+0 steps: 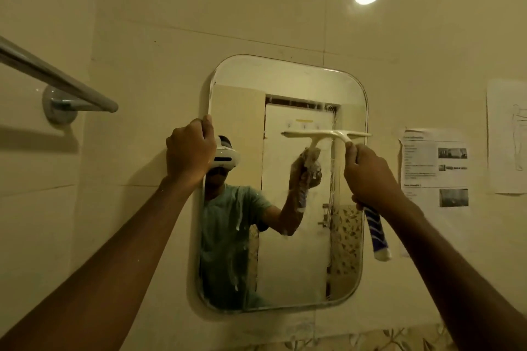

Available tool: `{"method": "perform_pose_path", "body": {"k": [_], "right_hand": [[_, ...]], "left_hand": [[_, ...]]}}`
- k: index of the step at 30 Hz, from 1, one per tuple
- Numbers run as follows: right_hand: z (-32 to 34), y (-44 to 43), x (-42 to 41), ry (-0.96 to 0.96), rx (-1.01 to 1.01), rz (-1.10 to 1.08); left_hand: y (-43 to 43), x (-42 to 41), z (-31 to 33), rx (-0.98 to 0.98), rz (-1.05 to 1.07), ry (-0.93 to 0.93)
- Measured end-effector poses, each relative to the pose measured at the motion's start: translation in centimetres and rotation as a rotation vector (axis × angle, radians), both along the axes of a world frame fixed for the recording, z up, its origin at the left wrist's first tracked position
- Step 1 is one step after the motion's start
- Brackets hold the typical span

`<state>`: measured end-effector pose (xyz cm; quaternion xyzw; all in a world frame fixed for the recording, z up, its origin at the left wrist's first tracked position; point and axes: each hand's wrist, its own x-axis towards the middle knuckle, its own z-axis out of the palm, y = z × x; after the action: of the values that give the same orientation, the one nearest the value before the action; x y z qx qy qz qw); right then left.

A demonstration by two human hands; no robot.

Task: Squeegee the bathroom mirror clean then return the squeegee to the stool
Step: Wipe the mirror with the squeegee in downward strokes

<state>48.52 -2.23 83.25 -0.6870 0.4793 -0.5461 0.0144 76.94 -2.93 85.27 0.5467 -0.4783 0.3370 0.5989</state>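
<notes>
The wall (256, 23) bears mirror (296, 251), towel bar (57, 77), papers (435, 168).

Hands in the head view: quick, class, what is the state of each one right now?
Left hand: closed, gripping the mirror at its left edge.
Right hand: closed, holding the squeegee by its handle.

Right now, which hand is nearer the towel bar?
Left. The left hand grips the mirror at its left edge, just right of the towel bar; the right hand holds the squeegee at the mirror's right side.
</notes>
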Motion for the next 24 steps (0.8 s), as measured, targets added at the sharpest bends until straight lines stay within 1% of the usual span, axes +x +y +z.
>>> {"method": "perform_pose_path", "body": {"k": [3,8,11,14,17,20,22,24], "right_hand": [[1.9,1.1,-0.5,0.01,0.019,0.016],[10.3,1.3,-0.8,-0.046,-0.045,-0.001],[12.7,1.4,-1.0,0.003,0.005,-0.038],[10.5,1.5,-0.8,0.054,0.06,-0.038],[5.5,1.1,-0.6,0.12,0.065,-0.041],[2.1,1.1,-0.7,0.103,0.115,-0.028],[2.8,1.7,-0.8,0.12,0.172,-0.057],[5.3,2.1,-1.1,0.126,0.156,-0.081]], "left_hand": [[0.2,0.1,0.0,-0.002,-0.027,0.0],[0.2,0.4,-0.2,-0.008,-0.072,0.022],[0.2,0.3,-0.4,-0.012,-0.069,0.036],[0.0,0.3,-0.4,-0.015,-0.074,0.038],[0.0,0.3,-0.3,-0.009,-0.067,0.046],[0.1,0.4,-0.3,-0.004,-0.066,0.046],[0.1,0.3,-0.4,-0.013,-0.061,0.045],[0.0,0.3,-0.5,-0.029,-0.047,0.038]]}}
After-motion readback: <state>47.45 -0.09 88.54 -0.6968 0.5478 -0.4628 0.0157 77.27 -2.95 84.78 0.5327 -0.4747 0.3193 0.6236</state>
